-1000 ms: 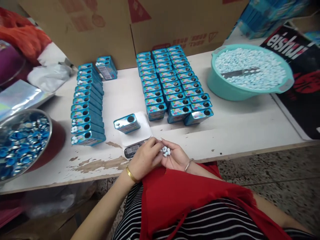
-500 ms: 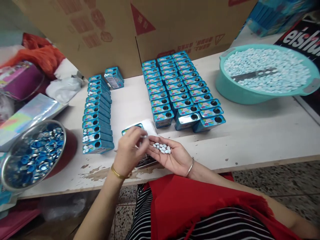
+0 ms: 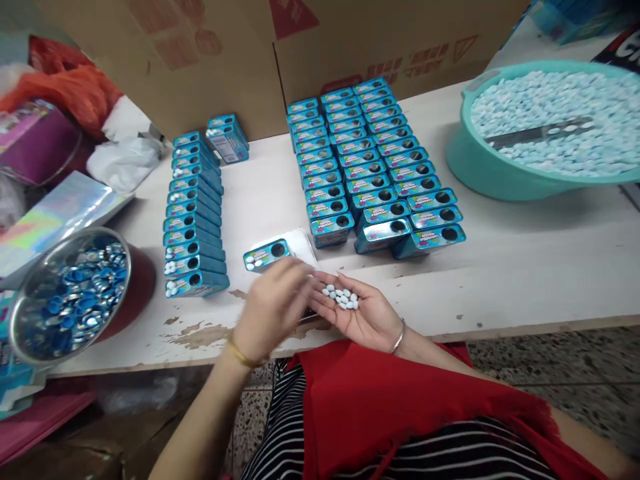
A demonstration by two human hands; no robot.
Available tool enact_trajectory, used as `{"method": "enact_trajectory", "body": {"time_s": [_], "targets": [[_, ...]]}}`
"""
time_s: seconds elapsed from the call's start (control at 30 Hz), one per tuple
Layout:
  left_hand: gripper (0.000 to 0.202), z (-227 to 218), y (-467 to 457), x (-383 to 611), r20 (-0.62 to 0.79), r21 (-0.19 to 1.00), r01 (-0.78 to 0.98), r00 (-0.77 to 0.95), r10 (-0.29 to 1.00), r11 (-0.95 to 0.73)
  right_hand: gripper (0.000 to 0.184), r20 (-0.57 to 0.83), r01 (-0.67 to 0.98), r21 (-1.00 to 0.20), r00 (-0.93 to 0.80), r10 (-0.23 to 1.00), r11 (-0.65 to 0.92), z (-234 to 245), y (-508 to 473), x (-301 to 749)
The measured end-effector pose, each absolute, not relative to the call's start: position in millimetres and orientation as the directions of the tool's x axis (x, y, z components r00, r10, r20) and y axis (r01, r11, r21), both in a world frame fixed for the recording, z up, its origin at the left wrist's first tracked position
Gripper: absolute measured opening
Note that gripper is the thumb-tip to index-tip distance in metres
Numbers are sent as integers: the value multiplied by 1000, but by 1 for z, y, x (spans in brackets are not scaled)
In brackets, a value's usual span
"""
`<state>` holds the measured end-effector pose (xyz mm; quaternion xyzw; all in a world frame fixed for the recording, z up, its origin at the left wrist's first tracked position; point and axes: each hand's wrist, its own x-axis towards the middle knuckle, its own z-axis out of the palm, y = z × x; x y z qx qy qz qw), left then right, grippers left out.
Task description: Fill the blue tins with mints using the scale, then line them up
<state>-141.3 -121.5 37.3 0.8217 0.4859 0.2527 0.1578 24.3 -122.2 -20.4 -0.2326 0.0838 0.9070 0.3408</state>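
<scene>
On the upturned palm of my right hand [image 3: 373,319] lies a small heap of pale white oval candies [image 3: 341,297]. My left hand [image 3: 274,300] is at the right fingertips, its fingers smeared by motion; whether it pinches anything is hidden. Just beyond the left hand, a blue candy tin [image 3: 265,255] with a round hole in its top has a few candies on its left end. A white pad or box [image 3: 306,245] lies under or beside this tin, partly covered by my hands.
A row of blue tins [image 3: 185,235], several topped with candies, stands left; longer rows of tins [image 3: 365,167] stand centre-right. A turquoise basin [image 3: 493,175] of candies is right. A metal bowl [image 3: 125,300] of blue-and-silver caps is left. A cardboard box [image 3: 240,60] stands behind.
My left hand has moved slightly right and closer over my right fingers, uncovering more of the nearest tin and the candies on it. The whole view has shifted a little.
</scene>
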Motion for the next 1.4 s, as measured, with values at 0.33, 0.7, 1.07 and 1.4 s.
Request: {"method": "enact_trajectory", "body": {"time_s": [0.33, 0.7, 1.07, 1.4], "targets": [[17, -14, -162, -83, 61, 448, 741, 533, 844, -501, 24, -592, -594, -36, -635, 496, -803, -29, -148, 57], [13, -12, -164, -83, -9, 430, 808, 451, 893, -403, 22, -622, -627, -4, -609, 492, -779, -31, -150, 54], [10, -15, -153, -103, 110, 486, 744, 469, 876, -459, 27, -618, -691, 70, -596, 512, -719, -27, -141, 37], [6, 22, -123, -138, 446, 620, 644, 181, 877, -449, 32, -448, -686, -6, -648, 616, -727, -6, -116, 10]]}}
